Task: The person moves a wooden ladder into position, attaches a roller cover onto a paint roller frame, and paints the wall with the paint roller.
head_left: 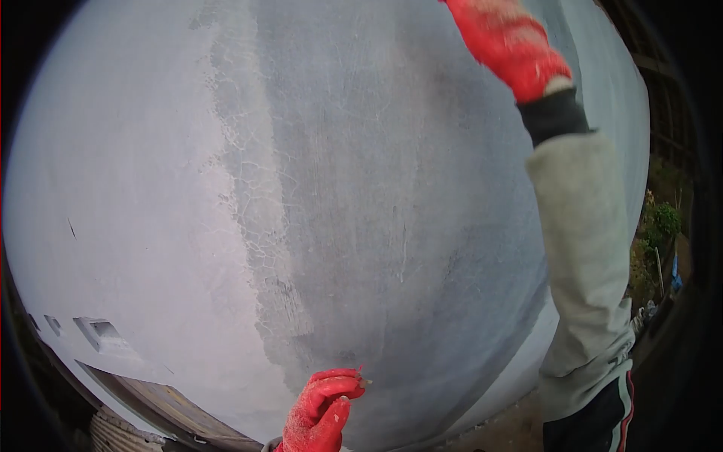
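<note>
A tall plastered wall (422,196) fills most of the head view, with a darker grey, damp-looking band down its middle and a paler surface to the left. My left hand (320,410), in a dusty red glove, is low in front of this band. Its fingers are bent, with a gap between them and the thumb, and no held thing shows. A small pale bit shows at the fingertips. My right hand (512,49), also red-gloved, is raised high at the top right near the wall. Its fingers lie beyond the frame edge, so anything it holds is hidden.
Fine cracks (263,218) run down the wall's rougher strip. At lower left are a small recess (98,331) and a wooden-looking panel (177,407) above corrugated sheeting (113,433). Green plants (664,218) and a blue item (675,273) lie past the right edge.
</note>
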`<action>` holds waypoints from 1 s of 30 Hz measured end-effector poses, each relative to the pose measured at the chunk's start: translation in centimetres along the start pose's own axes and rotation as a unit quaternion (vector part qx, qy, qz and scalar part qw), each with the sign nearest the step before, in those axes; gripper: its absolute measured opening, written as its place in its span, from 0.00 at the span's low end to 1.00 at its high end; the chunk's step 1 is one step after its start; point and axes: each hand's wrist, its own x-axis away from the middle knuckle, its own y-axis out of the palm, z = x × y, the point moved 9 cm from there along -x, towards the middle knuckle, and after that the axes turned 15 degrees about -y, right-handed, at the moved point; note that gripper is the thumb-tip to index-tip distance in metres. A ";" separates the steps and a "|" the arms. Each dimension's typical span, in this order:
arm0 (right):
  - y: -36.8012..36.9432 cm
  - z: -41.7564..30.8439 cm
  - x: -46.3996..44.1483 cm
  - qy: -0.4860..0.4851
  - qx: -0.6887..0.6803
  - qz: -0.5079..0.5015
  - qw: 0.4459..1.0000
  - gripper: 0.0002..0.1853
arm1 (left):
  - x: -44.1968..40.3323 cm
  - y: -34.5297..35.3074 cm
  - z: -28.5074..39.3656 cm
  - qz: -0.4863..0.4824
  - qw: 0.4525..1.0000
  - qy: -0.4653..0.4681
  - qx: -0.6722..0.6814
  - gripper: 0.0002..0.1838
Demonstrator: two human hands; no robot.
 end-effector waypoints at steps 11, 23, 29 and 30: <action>-12.2 -22.3 26.5 0.597 -0.456 -0.144 0.644 0.34 | 1.5 -1.1 1.4 -0.023 0.997 -0.050 -0.045 0.13; -16.2 -36.1 30.5 0.580 -0.410 -0.178 0.681 0.28 | 3.5 -3.9 -1.6 0.019 0.998 -0.065 0.017 0.17; -24.0 -45.2 34.8 0.656 -0.434 -0.300 0.541 0.27 | 5.2 -5.5 -3.0 0.082 0.992 -0.090 0.020 0.16; -23.7 -44.8 35.4 0.671 -0.442 -0.289 0.520 0.25 | 5.1 -5.2 -3.0 0.075 0.993 -0.088 0.017 0.16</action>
